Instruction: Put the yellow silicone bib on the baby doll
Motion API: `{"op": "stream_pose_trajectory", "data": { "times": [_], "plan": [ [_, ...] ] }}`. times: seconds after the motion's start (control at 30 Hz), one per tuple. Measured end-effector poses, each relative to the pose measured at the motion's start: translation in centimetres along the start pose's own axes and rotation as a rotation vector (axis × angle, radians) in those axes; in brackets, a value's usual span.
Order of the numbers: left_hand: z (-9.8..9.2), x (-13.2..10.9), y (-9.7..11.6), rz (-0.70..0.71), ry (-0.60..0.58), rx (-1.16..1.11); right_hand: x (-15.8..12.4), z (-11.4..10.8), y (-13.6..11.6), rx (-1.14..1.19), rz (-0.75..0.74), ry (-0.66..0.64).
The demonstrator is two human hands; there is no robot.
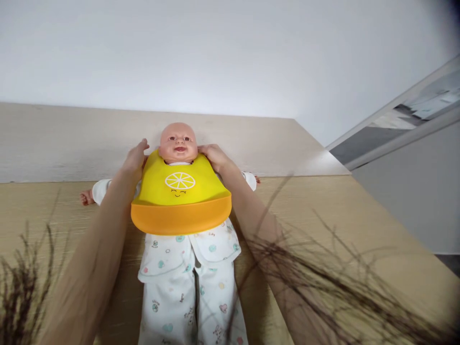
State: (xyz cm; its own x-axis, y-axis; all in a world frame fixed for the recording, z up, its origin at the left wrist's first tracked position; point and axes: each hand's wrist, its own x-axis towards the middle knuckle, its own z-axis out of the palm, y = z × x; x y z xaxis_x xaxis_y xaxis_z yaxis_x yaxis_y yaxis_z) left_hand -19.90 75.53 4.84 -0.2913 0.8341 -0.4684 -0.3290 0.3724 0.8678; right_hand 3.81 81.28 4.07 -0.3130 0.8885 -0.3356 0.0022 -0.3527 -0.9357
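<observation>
A baby doll (178,139) lies face up, dressed in white printed clothes (168,297). Over its chest is a yellow bib (158,179) with a citrus slice and a smiling face on it, and an orange pocket (181,219) along its lower edge. My left hand (137,155) is beside the doll's neck at the bib's upper left edge, its fingers partly spread; whether it grips the edge is unclear. On the other side, my right hand (212,155) is at the bib's upper right edge by the neck, fingertips hidden behind the doll's head and the bib.
The doll rests on a pale wooden surface (305,211) with a lighter raised board (251,139) behind it. A plain wall (179,57) rises beyond. Blurred dark strands of hair (305,268) hang across the lower right and lower left. A framed opening shows at right.
</observation>
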Motion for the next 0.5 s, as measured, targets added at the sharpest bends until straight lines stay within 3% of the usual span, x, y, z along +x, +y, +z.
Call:
{"op": "stream_pose_trajectory", "data": {
  "times": [0.1, 0.33, 0.5],
  "plan": [
    [0.0, -0.2, 0.3, -0.011, 0.036, -0.002, 0.4, -0.5, -0.2, -0.011, 0.048, 0.015],
    [-0.3, -0.4, 1.0, -0.040, -0.013, -0.032, -0.5, -1.7, -1.7, -0.054, 0.096, 0.055],
    [-0.6, -0.6, 1.8, -0.027, -0.011, -0.022, -1.9, -1.9, -2.8, -0.116, 0.042, 0.109]
  ]
}}
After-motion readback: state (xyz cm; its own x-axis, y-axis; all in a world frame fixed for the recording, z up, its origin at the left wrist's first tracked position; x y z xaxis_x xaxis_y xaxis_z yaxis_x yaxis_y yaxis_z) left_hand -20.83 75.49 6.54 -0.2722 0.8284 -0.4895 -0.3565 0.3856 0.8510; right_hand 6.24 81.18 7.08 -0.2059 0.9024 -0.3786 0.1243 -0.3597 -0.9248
